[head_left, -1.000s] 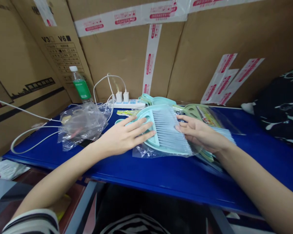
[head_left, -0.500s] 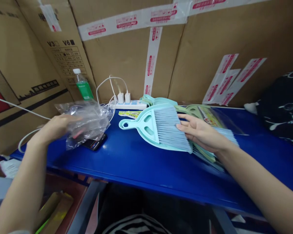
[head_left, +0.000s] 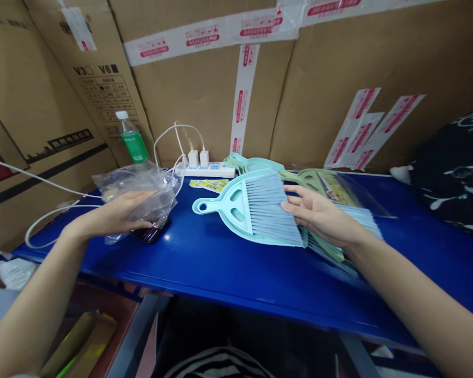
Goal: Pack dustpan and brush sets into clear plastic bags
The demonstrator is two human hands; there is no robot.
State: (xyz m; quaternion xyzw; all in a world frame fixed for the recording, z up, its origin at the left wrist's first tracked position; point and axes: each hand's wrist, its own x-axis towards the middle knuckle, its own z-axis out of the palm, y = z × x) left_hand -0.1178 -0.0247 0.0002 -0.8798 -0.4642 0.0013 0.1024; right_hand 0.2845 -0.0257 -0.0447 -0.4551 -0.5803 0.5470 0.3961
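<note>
My right hand (head_left: 319,212) grips the bristle end of a light-blue hand brush (head_left: 270,207) nested in a matching dustpan (head_left: 232,223). The thumb lies on the bristles, and the dustpan's handle points left. My left hand (head_left: 118,212) is open, fingers stretched to the right, beside a crumpled clear plastic bag (head_left: 153,184). Partly under the bag and hand is a dark phone (head_left: 153,232). Behind and right of my right hand lie more brush-and-dustpan sets, among them a green dustpan (head_left: 309,179) and a light-blue dustpan (head_left: 260,164).
On the blue table (head_left: 205,268) stand a green-labelled bottle (head_left: 134,144) and a white power strip (head_left: 211,170) with chargers and cables. Yellow-green cards (head_left: 208,185) lie before the strip. Cardboard (head_left: 205,100) walls the back. A black patterned cloth item (head_left: 453,173) sits at right.
My left hand has come off the plastic bag and moved right and slightly down, its fingers now extended. The right hand still holds the brush and dustpan in nearly the same place.
</note>
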